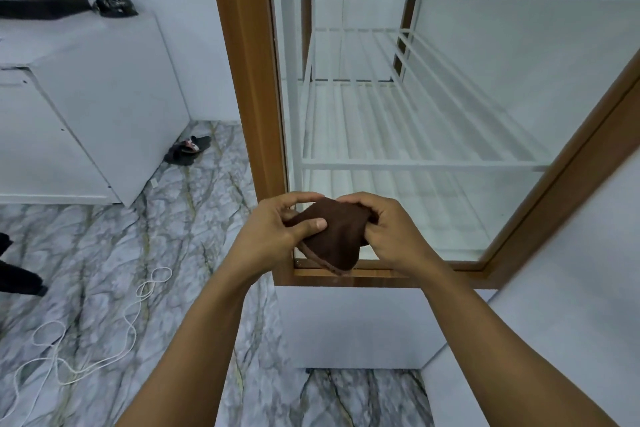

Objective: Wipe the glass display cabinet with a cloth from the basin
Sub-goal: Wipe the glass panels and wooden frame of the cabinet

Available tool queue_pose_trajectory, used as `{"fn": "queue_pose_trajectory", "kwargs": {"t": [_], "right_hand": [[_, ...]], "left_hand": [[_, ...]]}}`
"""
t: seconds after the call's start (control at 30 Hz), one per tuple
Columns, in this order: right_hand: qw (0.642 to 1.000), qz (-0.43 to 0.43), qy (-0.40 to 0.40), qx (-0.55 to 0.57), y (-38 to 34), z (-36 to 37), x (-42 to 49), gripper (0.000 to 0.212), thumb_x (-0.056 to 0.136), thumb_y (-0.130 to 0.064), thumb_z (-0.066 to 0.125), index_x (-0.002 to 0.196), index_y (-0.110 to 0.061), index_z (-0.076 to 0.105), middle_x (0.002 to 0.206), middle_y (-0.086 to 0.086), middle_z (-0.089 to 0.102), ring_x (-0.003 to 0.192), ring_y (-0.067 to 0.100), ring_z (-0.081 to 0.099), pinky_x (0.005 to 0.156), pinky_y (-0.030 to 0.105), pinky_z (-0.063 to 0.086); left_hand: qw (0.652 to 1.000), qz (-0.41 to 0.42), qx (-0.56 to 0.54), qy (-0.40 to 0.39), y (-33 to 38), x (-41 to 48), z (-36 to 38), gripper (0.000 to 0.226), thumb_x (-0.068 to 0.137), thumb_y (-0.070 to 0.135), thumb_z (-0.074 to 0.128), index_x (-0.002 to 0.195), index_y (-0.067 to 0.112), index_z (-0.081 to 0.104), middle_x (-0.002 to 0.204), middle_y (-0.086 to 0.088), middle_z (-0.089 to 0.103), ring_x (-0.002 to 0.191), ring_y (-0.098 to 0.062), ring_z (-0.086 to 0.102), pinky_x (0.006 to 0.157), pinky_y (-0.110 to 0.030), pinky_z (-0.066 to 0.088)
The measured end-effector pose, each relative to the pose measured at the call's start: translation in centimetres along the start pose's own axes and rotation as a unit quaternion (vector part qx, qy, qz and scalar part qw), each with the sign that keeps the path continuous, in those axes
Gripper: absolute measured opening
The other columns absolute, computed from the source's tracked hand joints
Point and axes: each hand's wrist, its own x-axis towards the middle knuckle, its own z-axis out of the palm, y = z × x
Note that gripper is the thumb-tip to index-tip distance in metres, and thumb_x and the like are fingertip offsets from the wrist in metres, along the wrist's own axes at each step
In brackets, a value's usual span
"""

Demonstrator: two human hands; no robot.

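Observation:
A dark brown cloth is bunched between both my hands in front of the lower part of the glass display cabinet. My left hand pinches its left side, thumb on top. My right hand grips its right side with curled fingers. The cabinet has a brown wooden frame, glass panes and white wire shelves inside, with nothing on them. The basin is not in view.
A white chest-like unit stands at the left with dark items on top. Sandals lie on the marble floor beside it, and a white cord trails across the floor. The cabinet rests on a white base.

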Motion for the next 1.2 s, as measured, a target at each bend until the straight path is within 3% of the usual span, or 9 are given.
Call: {"fn": "queue_pose_trajectory", "kwargs": {"t": [0.1,0.33,0.47,0.67,0.8,0.9,1.0,1.1,1.2], "right_hand": [[1.0,0.001,0.002,0.009,-0.6,-0.7,0.3,0.049,0.093,0.01,0.058,0.103,-0.036,0.071,0.098,-0.015,0.072,0.098,0.007,0.068,0.078,0.023,0.06],[0.998,0.01,-0.043,0.046,-1.5,-1.6,0.4,0.057,0.09,0.016,0.052,0.119,-0.031,0.067,0.104,0.0,0.072,0.099,0.018,0.071,0.087,0.032,0.061],[0.995,0.013,-0.091,0.04,-2.0,-2.3,0.0,0.058,0.09,0.009,0.052,0.128,-0.034,0.06,0.105,0.007,0.069,0.094,0.023,0.069,0.077,0.028,0.058],[0.994,0.025,-0.083,0.072,-2.2,-2.6,0.4,0.04,0.097,-0.006,0.064,0.128,-0.032,0.06,0.107,0.006,0.073,0.1,0.021,0.072,0.085,0.034,0.061],[0.989,0.028,-0.094,0.111,-2.3,-2.8,0.6,0.04,0.095,-0.001,0.065,0.128,-0.025,0.059,0.1,0.006,0.074,0.099,0.025,0.073,0.083,0.031,0.059],[0.984,0.033,-0.11,0.136,-2.4,-2.8,0.8,0.041,0.093,0.002,0.067,0.125,-0.023,0.06,0.097,0.004,0.072,0.094,0.027,0.073,0.079,0.031,0.059],[0.976,0.033,-0.145,0.16,-2.2,-2.7,1.1,0.044,0.086,-0.004,0.074,0.121,-0.028,0.063,0.109,0.018,0.068,0.098,0.035,0.069,0.084,0.043,0.059],[0.97,0.026,-0.154,0.184,-2.2,-2.6,1.3,0.039,0.081,-0.007,0.074,0.113,-0.029,0.068,0.113,0.025,0.066,0.099,0.038,0.068,0.083,0.043,0.06],[0.97,0.006,-0.128,0.207,-2.1,-2.8,1.6,0.037,0.08,-0.001,0.072,0.107,-0.027,0.071,0.11,0.023,0.067,0.094,0.033,0.068,0.08,0.037,0.06]], "left_hand": [[0.999,0.026,0.006,0.024,0.4,0.7,-0.7,0.024,0.089,0.013,0.074,0.108,0.029,0.073,0.095,0.006,0.077,0.093,-0.009,0.073,0.081,-0.024,0.06],[0.992,0.038,-0.115,-0.018,1.6,0.9,-0.8,0.03,0.096,0.0,0.06,0.111,0.024,0.069,0.101,-0.007,0.066,0.093,-0.014,0.067,0.078,-0.027,0.061],[0.994,0.039,-0.096,-0.015,1.9,0.8,-0.7,0.032,0.099,-0.003,0.054,0.113,0.024,0.066,0.093,-0.003,0.061,0.08,-0.004,0.065,0.069,-0.021,0.059],[0.995,0.031,-0.092,-0.013,1.5,1.2,-0.8,0.031,0.099,-0.002,0.055,0.111,0.024,0.067,0.098,-0.001,0.063,0.085,-0.005,0.063,0.072,-0.019,0.056],[0.997,0.03,-0.075,0.002,1.2,1.7,-0.8,0.032,0.099,0.0,0.056,0.117,0.026,0.064,0.08,0.004,0.06,0.077,-0.004,0.061,0.068,-0.018,0.054],[0.998,0.026,-0.061,0.009,0.7,2.2,-0.8,0.036,0.098,0.005,0.059,0.121,0.033,0.063,0.09,-0.015,0.056,0.086,-0.02,0.058,0.075,-0.028,0.057],[0.998,0.026,-0.053,0.0,0.4,2.6,-0.5,0.038,0.097,0.007,0.062,0.121,0.037,0.063,0.102,-0.024,0.06,0.094,-0.028,0.065,0.08,-0.032,0.06],[0.999,0.026,-0.021,0.002,0.3,2.8,-0.1,0.033,0.098,0.014,0.062,0.124,0.035,0.061,0.104,-0.004,0.067,0.098,-0.021,0.07,0.084,-0.033,0.061],[0.999,0.007,0.027,0.019,-0.3,2.9,0.3,0.026,0.1,0.038,0.056,0.126,0.036,0.058,0.11,0.003,0.069,0.1,-0.016,0.071,0.096,-0.04,0.058]]}}
